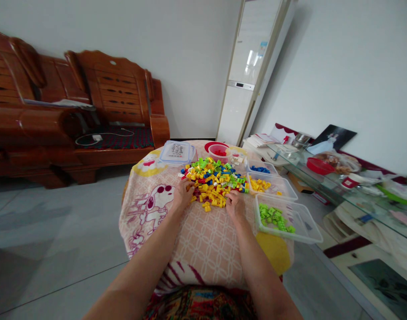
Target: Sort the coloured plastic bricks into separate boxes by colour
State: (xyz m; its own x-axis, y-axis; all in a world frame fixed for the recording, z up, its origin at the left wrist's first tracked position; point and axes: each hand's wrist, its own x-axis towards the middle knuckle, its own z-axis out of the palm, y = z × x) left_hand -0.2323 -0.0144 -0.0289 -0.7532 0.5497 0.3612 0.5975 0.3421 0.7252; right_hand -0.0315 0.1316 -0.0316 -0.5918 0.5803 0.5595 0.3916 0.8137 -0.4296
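A mixed pile of small toy bricks (212, 178), yellow, green, blue, red and white, lies on a cloth-covered round table (206, 240). My left hand (184, 191) is at the pile's left edge, fingers curled round something too small to make out. At the pile's right front edge, my right hand (235, 203) has its fingers bent against yellow bricks; what they hold is hidden. To the right stand clear boxes with green bricks (275, 218), yellow bricks (260, 185) and blue bricks (260, 169). Behind the pile, a round tub (218, 150) holds red bricks.
Clear lids (177, 152) are stacked at the table's back left. White bricks (236, 160) sit near the tub. A glass-topped cabinet (340, 186) with a red bowl (320, 166) stands right. Wooden seats (115, 98) line the left wall, and a tall white unit (243, 75) stands behind.
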